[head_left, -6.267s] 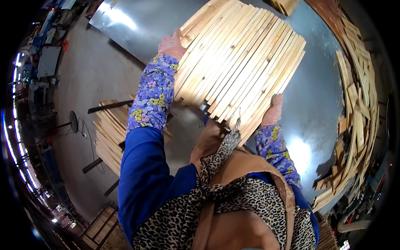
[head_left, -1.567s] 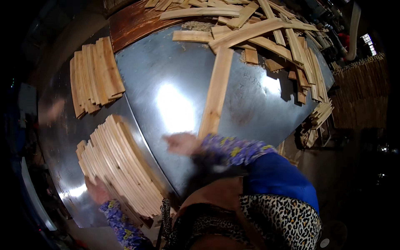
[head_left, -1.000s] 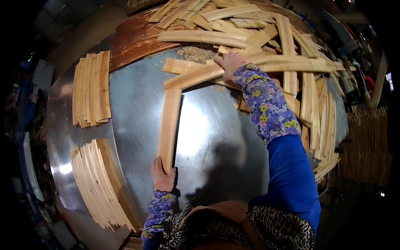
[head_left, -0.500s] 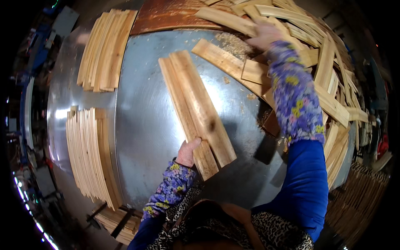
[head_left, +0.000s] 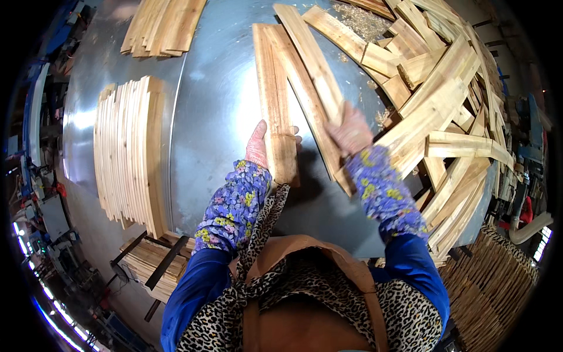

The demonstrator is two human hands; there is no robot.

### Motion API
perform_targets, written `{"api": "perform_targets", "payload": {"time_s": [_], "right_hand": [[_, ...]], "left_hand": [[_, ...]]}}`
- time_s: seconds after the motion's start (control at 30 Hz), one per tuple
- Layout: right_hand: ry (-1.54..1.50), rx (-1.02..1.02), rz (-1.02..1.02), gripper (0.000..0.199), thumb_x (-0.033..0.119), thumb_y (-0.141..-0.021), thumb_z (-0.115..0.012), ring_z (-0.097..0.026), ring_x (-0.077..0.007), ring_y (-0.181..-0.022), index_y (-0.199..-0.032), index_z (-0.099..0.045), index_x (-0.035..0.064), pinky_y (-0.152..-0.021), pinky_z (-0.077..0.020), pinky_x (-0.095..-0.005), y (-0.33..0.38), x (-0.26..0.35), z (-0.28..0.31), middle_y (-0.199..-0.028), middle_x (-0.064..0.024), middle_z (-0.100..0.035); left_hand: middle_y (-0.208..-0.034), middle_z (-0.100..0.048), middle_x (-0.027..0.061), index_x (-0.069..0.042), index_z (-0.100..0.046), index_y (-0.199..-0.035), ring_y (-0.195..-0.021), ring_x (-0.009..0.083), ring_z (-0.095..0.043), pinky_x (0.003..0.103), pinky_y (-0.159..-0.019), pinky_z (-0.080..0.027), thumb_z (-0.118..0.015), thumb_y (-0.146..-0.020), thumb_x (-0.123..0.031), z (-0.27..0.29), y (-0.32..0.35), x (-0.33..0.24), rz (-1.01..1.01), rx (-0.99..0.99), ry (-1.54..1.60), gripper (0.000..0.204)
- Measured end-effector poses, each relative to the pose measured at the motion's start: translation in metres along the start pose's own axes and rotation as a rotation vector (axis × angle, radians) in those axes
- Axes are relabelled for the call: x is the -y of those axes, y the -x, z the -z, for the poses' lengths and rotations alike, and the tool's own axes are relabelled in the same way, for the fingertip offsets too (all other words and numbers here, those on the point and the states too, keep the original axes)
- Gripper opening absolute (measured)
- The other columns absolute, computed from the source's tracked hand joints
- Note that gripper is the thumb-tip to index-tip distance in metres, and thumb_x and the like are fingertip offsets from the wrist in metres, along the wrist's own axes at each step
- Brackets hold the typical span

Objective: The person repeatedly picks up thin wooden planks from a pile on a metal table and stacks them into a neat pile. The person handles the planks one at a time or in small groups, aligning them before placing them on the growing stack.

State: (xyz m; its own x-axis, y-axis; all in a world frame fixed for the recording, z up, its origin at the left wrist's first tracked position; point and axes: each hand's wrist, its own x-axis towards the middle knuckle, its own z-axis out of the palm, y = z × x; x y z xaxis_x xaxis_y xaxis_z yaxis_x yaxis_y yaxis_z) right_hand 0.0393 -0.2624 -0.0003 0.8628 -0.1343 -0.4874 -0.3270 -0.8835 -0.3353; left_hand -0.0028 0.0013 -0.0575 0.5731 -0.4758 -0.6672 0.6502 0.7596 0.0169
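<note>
My left hand [head_left: 257,145] is closed round the near end of a long wooden board [head_left: 271,88], thumb on its left side and fingertips showing past its right side. A second board [head_left: 302,97] slants away from it, touching near the far ends and spread apart toward me. My right hand [head_left: 353,131] is closed on the near end of a third board [head_left: 311,56], which lies close along the right of the second one. The right fingers also reach over the second board; whether they grip it I cannot tell. All three boards are above the metal table [head_left: 211,105].
A jumbled heap of boards [head_left: 434,111] covers the table's right side, with wood shavings [head_left: 366,22] by it. Two neat board stacks stand at left, one near [head_left: 126,146] and one far [head_left: 164,26]. More boards [head_left: 149,264] sit on a rack below the near-left edge.
My right hand has come back from the heap toward me, bringing a board to the middle. The two boards at my left hand have fanned apart. The view has shifted too.
</note>
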Motion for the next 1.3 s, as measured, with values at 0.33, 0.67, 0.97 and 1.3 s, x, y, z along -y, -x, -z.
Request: {"api": "perform_targets", "payload": {"time_s": [0.33,0.67,0.97,1.3], "right_hand": [[-0.452,0.050,0.039,0.111,0.036,-0.082,-0.087,-0.058,-0.0413,-0.140,-0.171,-0.030,0.0039,-0.116,-0.0510,-0.0496,0.125,0.105,-0.090,-0.153,-0.0268,-0.056],[-1.214,0.521,0.233,0.080,0.028,-0.092,-0.073,-0.063,-0.0257,-0.125,-0.157,-0.046,-0.0087,-0.113,-0.0507,-0.0386,0.182,0.226,-0.182,-0.139,-0.0156,-0.067],[-1.168,0.510,0.197,0.072,0.017,-0.092,-0.071,-0.066,-0.0242,-0.127,-0.157,-0.051,-0.0037,-0.117,-0.0500,-0.0387,0.195,0.232,-0.218,-0.139,-0.0128,-0.070],[-0.493,0.328,0.393,0.090,0.036,-0.102,-0.068,-0.070,-0.0449,-0.124,-0.170,-0.022,-0.0009,-0.108,-0.0570,-0.0459,0.226,0.284,-0.248,-0.135,-0.0298,-0.070]], "left_hand": [[-0.119,-0.075,0.0196,0.000,-0.053,-0.158,-0.098,0.0275,-0.076,0.044,-0.088,-0.066,-0.065,-0.101,-0.020,0.050,0.132,-0.066,-0.310,0.036,-0.484,0.062],[-0.138,-0.069,0.0202,-0.004,-0.057,-0.156,-0.119,0.0283,-0.072,0.042,-0.101,-0.061,-0.055,-0.111,-0.037,0.156,0.221,-0.108,-0.263,0.148,0.076,0.055],[-0.150,-0.065,0.0180,-0.003,-0.054,-0.157,-0.130,0.0263,-0.069,0.039,-0.107,-0.059,-0.050,-0.115,-0.048,0.202,0.274,-0.152,-0.136,0.048,-0.375,0.062],[-0.131,-0.071,0.0136,0.003,-0.056,-0.151,-0.114,0.0239,-0.071,0.038,-0.100,-0.059,-0.080,-0.091,-0.025,0.185,0.307,-0.171,-0.321,-0.046,-0.924,0.071]]}}
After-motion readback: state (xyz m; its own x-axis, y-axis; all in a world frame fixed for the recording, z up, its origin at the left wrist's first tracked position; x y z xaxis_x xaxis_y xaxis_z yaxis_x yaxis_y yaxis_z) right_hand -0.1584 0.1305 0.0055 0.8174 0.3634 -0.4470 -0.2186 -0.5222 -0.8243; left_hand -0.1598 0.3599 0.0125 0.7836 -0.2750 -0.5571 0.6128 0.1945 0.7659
